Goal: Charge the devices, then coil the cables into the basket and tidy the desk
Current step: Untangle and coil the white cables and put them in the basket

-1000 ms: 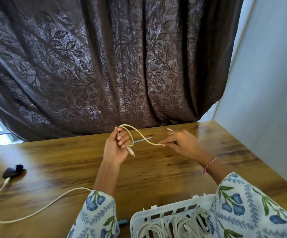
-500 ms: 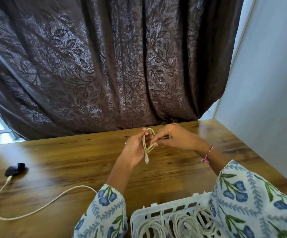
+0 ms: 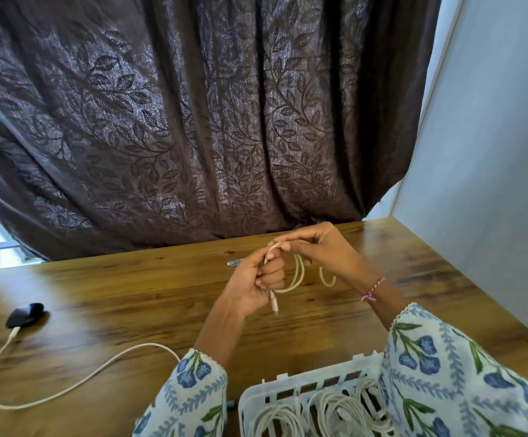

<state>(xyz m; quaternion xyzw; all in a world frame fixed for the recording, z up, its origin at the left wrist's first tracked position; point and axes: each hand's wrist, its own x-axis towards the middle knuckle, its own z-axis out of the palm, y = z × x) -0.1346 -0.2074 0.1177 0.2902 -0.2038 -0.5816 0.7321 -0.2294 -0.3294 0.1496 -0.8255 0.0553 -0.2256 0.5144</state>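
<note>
**Two hands, one cable, loop widened**

Your left hand (image 3: 256, 287) kept its grip clamped on the cream cable (image 3: 297, 275); your right hand (image 3: 322, 250) pinched its top. The loop hung wider than before, above the surface (image 3: 130, 298), at 12 o'clock from one basket (image 3: 256, 402).
</note>
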